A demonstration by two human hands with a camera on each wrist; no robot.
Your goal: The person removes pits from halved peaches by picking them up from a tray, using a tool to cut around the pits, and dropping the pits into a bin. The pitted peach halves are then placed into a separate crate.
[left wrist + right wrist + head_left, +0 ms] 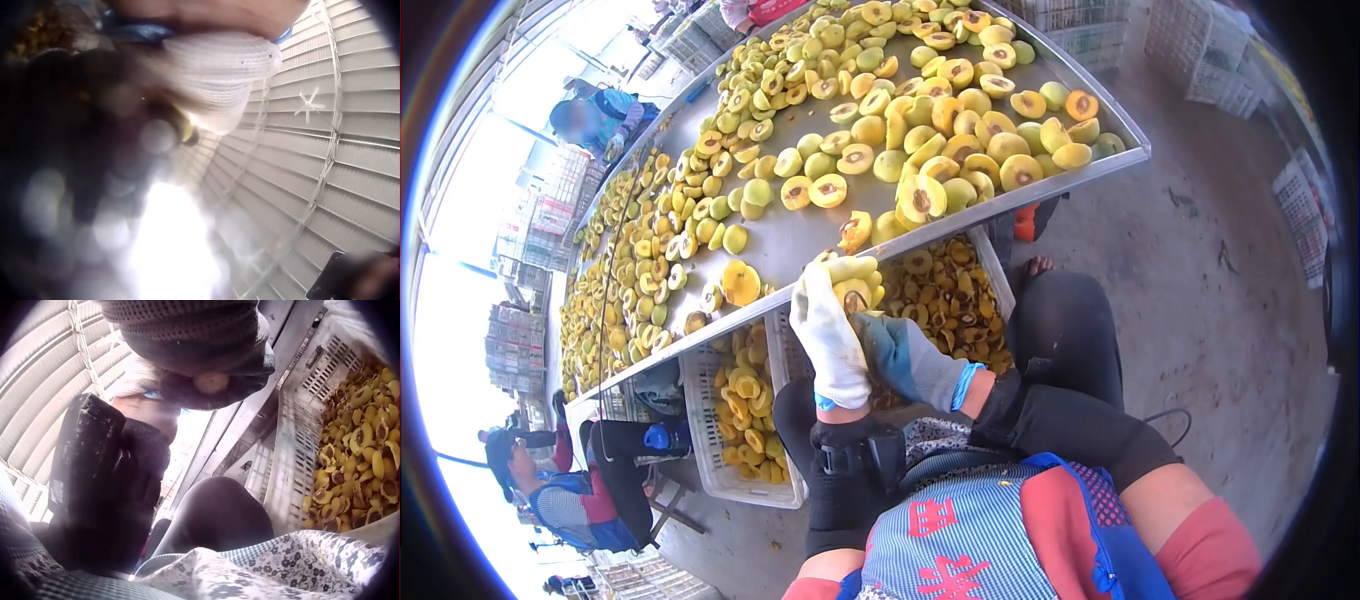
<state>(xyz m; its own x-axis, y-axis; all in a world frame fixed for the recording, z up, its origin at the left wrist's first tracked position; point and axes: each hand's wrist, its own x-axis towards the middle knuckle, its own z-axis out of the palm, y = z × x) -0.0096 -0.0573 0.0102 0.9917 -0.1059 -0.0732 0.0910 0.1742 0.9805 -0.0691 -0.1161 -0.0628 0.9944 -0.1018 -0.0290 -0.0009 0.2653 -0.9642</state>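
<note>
- We see the left hand, in a white glove, at the near edge of the metal table, its fingers curled round a yellow halved fruit.
- That fruit is just in front of the table's near edge, with a dark hollow showing; we cannot tell whether the glove touches the metal.
- We find the right hand, in a blue-grey glove, on the near side of the table too, meeting the left hand at the fruit.
- Its fingers curl round a round-ended object; we see only the tan end from the right wrist and cannot tell what the rest is.
- On the table we see many fruit halves, cut faces and skins mixed, spread most thickly toward the far side.
- Under the table's near edge, beside the hands, we see a crate filled with darker cut pieces.
- Farther left under that edge, we see a white crate holding yellow pieces.
- We notice a seated person near the table's left corner and another person across the table.
- Beyond the table's right end, we see stacked crates.
- From the left wrist, much is blurred below the table's level.
</note>
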